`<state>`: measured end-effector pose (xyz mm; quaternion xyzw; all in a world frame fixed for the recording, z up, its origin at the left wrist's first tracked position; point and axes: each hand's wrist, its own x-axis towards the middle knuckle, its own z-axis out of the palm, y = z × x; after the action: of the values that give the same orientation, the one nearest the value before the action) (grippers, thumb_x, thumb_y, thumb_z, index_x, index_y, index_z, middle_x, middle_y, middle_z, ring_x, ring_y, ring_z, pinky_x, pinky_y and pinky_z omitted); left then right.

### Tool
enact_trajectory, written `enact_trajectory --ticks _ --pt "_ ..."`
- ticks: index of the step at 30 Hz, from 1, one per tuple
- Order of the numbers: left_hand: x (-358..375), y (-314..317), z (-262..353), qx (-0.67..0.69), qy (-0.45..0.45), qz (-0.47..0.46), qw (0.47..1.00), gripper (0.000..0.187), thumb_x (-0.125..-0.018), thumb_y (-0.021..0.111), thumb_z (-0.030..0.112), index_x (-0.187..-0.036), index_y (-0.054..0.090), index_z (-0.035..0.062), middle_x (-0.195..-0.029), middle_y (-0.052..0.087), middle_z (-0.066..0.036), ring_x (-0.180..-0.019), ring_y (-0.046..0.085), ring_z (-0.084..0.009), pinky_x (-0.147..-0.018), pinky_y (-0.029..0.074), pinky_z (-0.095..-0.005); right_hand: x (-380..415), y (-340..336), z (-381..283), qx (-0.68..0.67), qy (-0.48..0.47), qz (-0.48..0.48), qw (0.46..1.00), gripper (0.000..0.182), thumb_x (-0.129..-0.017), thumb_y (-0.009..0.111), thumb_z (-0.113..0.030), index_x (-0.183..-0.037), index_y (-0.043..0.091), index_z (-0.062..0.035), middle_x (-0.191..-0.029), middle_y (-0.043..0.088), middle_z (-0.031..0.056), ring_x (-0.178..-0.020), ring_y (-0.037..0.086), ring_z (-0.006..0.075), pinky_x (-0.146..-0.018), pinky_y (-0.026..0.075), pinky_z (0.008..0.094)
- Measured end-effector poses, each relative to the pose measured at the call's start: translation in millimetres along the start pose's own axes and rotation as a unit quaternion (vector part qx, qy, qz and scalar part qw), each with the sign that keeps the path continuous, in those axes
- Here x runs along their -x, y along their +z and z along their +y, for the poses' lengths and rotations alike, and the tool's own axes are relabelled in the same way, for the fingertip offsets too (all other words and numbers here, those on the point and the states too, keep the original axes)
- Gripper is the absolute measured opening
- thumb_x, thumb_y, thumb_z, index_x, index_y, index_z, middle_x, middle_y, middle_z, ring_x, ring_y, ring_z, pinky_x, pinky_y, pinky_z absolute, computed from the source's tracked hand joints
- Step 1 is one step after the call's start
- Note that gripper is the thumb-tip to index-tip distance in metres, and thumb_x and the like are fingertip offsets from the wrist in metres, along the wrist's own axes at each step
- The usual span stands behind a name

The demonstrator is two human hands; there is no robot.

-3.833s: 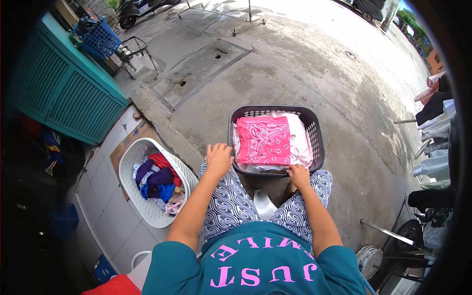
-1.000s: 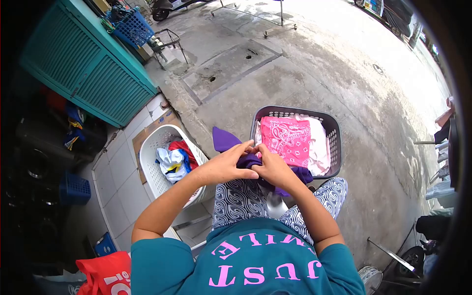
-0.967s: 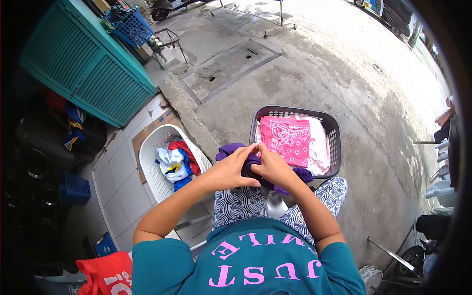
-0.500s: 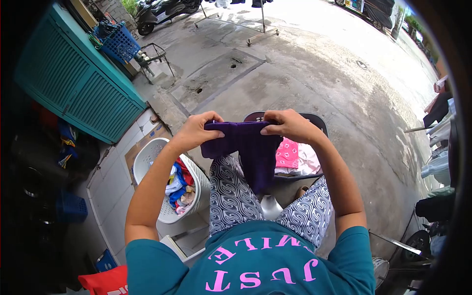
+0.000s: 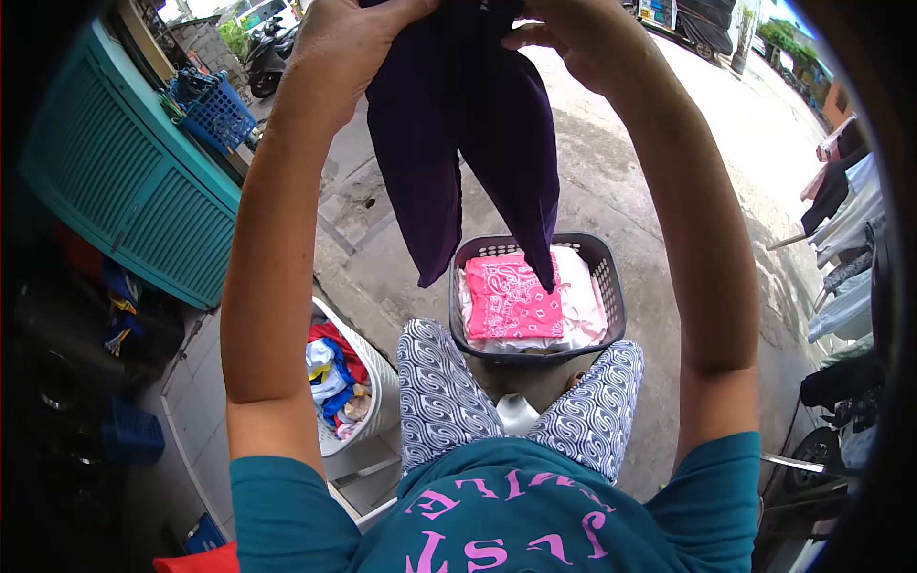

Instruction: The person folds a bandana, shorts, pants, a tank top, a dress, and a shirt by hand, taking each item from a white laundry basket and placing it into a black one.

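My left hand [image 5: 334,57] and right hand [image 5: 587,53] hold the purple garment [image 5: 415,153] by its top, above the far edge of the dark basket [image 5: 535,357]. Judged light, limp; grip upper corners.

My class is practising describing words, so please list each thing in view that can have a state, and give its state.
Purple cloth, held up, hanging unfolded
Left hand, closed on the cloth's top
Right hand, at the cloth's top, grip partly cut off
Pink cloth, folded flat
Dark basket, upright, holding clothes
White basket, holding jumbled clothes
Teal shutters, closed
Scooter, parked
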<state>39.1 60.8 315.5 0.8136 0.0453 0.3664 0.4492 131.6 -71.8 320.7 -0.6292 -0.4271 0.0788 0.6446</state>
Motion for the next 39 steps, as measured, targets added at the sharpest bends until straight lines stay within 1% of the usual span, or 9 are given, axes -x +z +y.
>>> enact_trajectory --ticks 3,4,9,11,12,15,27,29,39 --pt "-3 17 3 0.057 0.046 0.023 0.997 0.031 -0.084 0.050 0.010 -0.113 0.044 0.0006 -0.103 0.052 -0.009 -0.093 0.051 -0.0146 -0.081 0.041 -0.0242 21 9 -36 -0.002 -0.070 0.045 0.997 0.032 -0.084 0.053 -0.013 -0.112 0.042 -0.0007 -0.087 0.050 0.0072 -0.078 0.055 0.0165 -0.069 0.052 0.0301" --pt "-2 19 5 0.099 0.084 0.042 0.991 0.034 -0.083 0.050 0.011 -0.114 0.044 0.0002 -0.102 0.052 -0.009 -0.093 0.051 -0.0150 -0.082 0.041 -0.0245 -21 -9 28 -0.161 -0.281 -0.087 0.942 0.034 -0.084 0.052 -0.013 -0.114 0.043 -0.0012 -0.094 0.048 0.0094 -0.084 0.054 0.0169 -0.073 0.052 0.0312" --pt "2 27 11 0.154 0.197 0.072 0.966 0.042 -0.081 0.047 0.012 -0.120 0.039 -0.0016 -0.107 0.051 -0.011 -0.095 0.050 -0.0160 -0.081 0.041 -0.0247 -23 -44 5 -0.065 -0.273 -0.233 0.931 0.037 -0.082 0.057 -0.017 -0.114 0.045 -0.0024 -0.107 0.046 0.0125 -0.093 0.054 0.0189 -0.074 0.049 0.0299" --pt "6 23 12 0.198 0.186 0.019 0.962 0.043 -0.082 0.048 0.011 -0.121 0.038 -0.0021 -0.108 0.050 -0.011 -0.096 0.050 -0.0157 -0.081 0.042 -0.0242 -29 -39 8 0.374 -0.579 0.130 0.713 0.042 -0.079 0.061 -0.018 -0.115 0.045 -0.0038 -0.098 0.053 0.0106 -0.084 0.058 0.0220 -0.074 0.048 0.0311" --pt "6 21 11 0.239 0.176 -0.032 0.954 0.045 -0.082 0.049 0.011 -0.123 0.036 -0.0026 -0.110 0.050 -0.012 -0.096 0.050 -0.0155 -0.080 0.042 -0.0237 -12 -37 -3 0.302 -0.432 0.018 0.850 0.043 -0.077 0.063 -0.021 -0.113 0.048 -0.0038 -0.086 0.058 0.0104 -0.081 0.059 0.0236 -0.076 0.047 0.0323" --pt "5 25 3 0.249 0.218 -0.038 0.943 0.052 -0.082 0.054 0.010 -0.126 0.029 -0.0025 -0.110 0.049 -0.012 -0.096 0.051 -0.0152 -0.081 0.043 -0.0237 -15 -39 -2 0.185 -0.381 -0.121 0.898 0.041 -0.075 0.065 -0.024 -0.109 0.052 -0.0033 -0.078 0.060 0.0109 -0.080 0.060 0.0227 -0.075 0.047 0.0306" --pt "29 34 -40 0.185 0.153 0.034 0.970 0.071 -0.076 0.062 -0.002 -0.130 0.016 0.0018 -0.111 0.044 -0.013 -0.094 0.053 -0.0163 -0.076 0.049 -0.0211 10 -9 -18 0.434 -0.249 -0.192 0.844 0.038 -0.066 0.059 -0.016 -0.101 0.053 -0.0018 -0.075 0.058 0.0101 -0.069 0.056 0.0196 -0.061 0.044 0.0300" --pt "41 39 -66 0.135 0.206 0.123 0.961 0.061 -0.069 0.069 0.002 -0.121 0.038 0.0037 -0.101 0.055 -0.012 -0.083 0.059 -0.0161 -0.072 0.050 -0.0272 5 -1 -30 0.464 -0.094 -0.275 0.837 0.040 -0.065 0.059 -0.016 -0.102 0.053 -0.0032 -0.074 0.059 0.0098 -0.068 0.056 0.0197 -0.061 0.045 0.0308" --pt "136 79 -229 -0.006 0.060 0.003 0.998 0.030 -0.068 0.057 -0.004 -0.097 0.055 0.0041 -0.083 0.056 -0.012 -0.077 0.056 -0.0311 -0.069 0.045 -0.0331 1 -23 -29 0.420 -0.132 -0.320 0.839 0.043 -0.062 0.060 -0.012 -0.104 0.053 -0.0065 -0.082 0.060 0.0052 -0.069 0.057 0.0159 -0.063 0.046 0.0292"
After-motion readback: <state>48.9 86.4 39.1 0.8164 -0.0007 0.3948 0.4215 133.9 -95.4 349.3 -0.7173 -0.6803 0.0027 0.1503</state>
